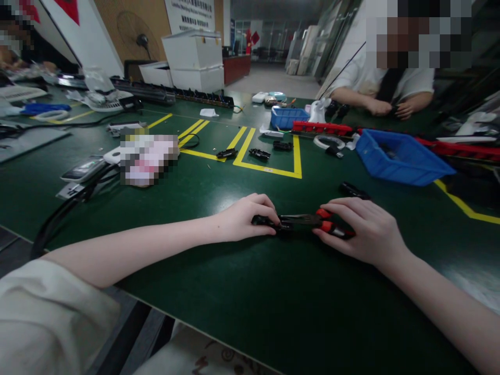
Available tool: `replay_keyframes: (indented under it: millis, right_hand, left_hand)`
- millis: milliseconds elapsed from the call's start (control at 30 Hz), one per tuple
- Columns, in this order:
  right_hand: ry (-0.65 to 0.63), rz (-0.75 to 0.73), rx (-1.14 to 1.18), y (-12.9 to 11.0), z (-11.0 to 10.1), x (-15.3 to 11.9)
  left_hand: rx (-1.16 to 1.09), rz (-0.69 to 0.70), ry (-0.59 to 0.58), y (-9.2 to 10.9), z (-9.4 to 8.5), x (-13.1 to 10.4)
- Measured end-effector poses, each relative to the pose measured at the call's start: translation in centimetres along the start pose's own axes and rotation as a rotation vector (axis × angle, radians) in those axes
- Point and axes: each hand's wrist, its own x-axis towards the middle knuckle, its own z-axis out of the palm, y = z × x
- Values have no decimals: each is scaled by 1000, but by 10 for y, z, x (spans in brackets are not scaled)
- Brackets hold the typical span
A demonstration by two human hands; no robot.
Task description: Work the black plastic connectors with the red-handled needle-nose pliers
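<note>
Between the fingers and thumb of my left hand (255,216) is a small black part (287,225), partly hidden by the fingers. My right hand (363,229) is closed around the red and black handles of a pair of pliers (304,220). The pliers' jaws point left and meet or overlap the black part; I cannot tell how firmly they grip it. Just beyond my right hand lies another black cylindrical part (353,190) on the green table (234,291).
Several small black parts (259,153) lie by yellow tape markings. Blue bins (404,161) and a red strip (324,128) stand farther back. A phone (150,159) and cables are at the left. Across the table, a person's hands (390,108) hold something dark.
</note>
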Motion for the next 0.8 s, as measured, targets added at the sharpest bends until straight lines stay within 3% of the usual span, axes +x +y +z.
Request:
replay_keyframes:
  millis: [367, 800]
  right_hand:
    - [-46, 18, 76, 0, 2, -2]
    - [-4, -26, 60, -3, 3, -2]
  left_hand:
    - [-14, 7, 15, -3, 1, 1]
    - [-9, 7, 22, -2, 1, 0]
